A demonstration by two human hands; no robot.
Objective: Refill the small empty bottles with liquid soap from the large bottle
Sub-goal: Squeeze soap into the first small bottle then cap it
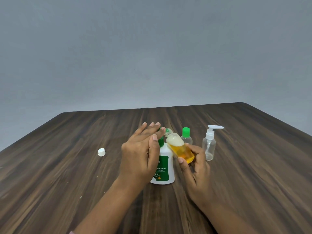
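A large white soap bottle (166,168) with a green label and green pump top stands mid-table. My left hand (143,152) lies flat with straight fingers on its pump top, hiding most of it. My right hand (194,166) grips a small clear bottle (181,148) tilted left, its open neck at the pump's spout. Amber soap with white foam above it fills this small bottle. Behind it stands a small clear bottle with a green cap (186,136). To the right stands a clear bottle with a white pump (209,144), with nothing visible inside.
A loose white cap (101,152) lies on the dark wooden table (67,174) left of my hands. The table's far edge runs below a plain grey wall. A few small pale specks dot the wood at the front left.
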